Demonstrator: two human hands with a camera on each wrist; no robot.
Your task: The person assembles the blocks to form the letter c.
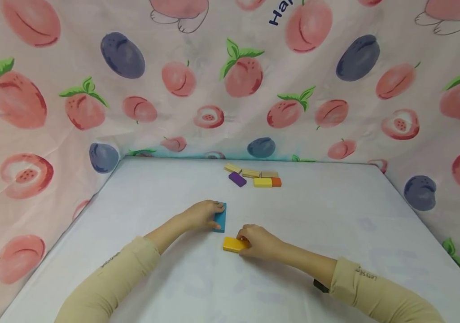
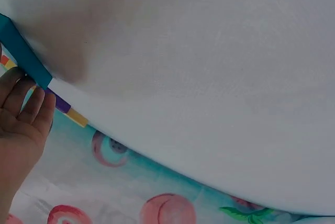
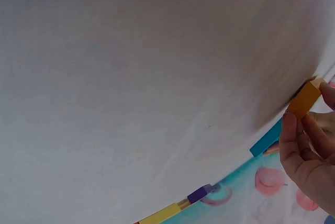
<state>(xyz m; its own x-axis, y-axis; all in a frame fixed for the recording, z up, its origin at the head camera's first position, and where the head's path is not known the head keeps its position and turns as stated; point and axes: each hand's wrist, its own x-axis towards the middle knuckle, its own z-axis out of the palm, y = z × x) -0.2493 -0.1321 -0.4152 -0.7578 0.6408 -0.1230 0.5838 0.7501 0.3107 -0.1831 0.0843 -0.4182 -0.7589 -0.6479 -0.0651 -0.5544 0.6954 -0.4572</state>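
A blue rectangular block stands near the middle of the white table, its long side running away from me. My left hand holds it from the left, fingers at the far end and thumb at the near end. Closer to me, a yellow-orange block is pinched at its right end by the thumb and fingers of my right hand. It lies crosswise, just short of the blue block. In the right wrist view the yellow-orange block overlaps the blue block behind it.
Toward the back of the table lie a purple block, a yellow block touching an orange one, and several pale wooden blocks. A fruit-print cloth hangs behind the table. Something dark shows beneath the right sleeve.
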